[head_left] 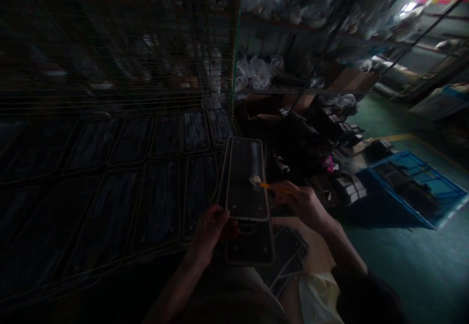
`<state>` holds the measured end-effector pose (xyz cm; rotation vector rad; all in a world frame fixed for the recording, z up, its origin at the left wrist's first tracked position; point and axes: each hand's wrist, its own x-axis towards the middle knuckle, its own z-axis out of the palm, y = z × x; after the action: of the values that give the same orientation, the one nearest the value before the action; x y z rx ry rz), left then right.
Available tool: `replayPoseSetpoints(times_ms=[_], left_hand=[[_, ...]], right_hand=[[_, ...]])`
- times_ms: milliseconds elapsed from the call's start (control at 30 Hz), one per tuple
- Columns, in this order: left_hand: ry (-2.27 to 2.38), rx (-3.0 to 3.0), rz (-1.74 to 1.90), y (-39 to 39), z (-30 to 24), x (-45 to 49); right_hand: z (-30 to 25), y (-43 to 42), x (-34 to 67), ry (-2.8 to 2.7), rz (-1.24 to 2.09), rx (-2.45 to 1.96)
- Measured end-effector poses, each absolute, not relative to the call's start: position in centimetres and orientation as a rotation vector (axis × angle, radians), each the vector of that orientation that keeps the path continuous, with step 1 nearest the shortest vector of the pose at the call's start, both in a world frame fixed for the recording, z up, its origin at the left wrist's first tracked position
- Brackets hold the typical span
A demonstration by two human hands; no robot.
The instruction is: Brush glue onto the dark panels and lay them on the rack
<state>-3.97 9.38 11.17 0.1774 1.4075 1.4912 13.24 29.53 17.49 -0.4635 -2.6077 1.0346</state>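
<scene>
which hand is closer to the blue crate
Right. The right hand, holding the brush, is right of the dark panel, toward the blue crate but not touching it; the left hand is farther away, at the panel's near-left corner.

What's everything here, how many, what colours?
held panel: one, dark, centre
panel underneath: at least one, dark, below it
brush: one, yellow-handled, against held panel
streaked panels: many, dark, left rows
loose panels: several, dark, lower middle
wire mesh: one stretch, greenish, upper left
bags: many, clear, upper shelves
crate: one, blue, right
floor: one, green, right
left hand: one, bare, on held panel's edge
right hand: one, bare, holding brush
</scene>
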Motion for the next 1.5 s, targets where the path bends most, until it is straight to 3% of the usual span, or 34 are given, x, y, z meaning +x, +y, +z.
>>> replayPoseSetpoints(times_ms=[267, 567, 800, 1100, 1500], left_hand=[[1.417, 0.18, 1.486, 9.5, 11.1, -3.7], [1.46, 0.236, 1.514, 9.4, 11.0, -3.6], [1.487, 0.204, 1.511, 9.4, 11.5, -3.7], [1.448, 0.215, 1.494, 9.5, 11.4, -3.8], [1.503, 0.247, 1.476, 9.6, 10.8, -3.7]], right_hand=[[20.1, 25.3, 17.4, -2.659, 1.297, -0.487], [17.3, 30.9, 10.9, -2.226, 1.861, -0.439], [17.0, 33.0, 7.9, -2.043, 1.664, -0.518], [16.5, 30.9, 8.4, -2.081, 1.966, -0.579], [12.5, 39.1, 0.6, -1.863, 1.4, -0.552]])
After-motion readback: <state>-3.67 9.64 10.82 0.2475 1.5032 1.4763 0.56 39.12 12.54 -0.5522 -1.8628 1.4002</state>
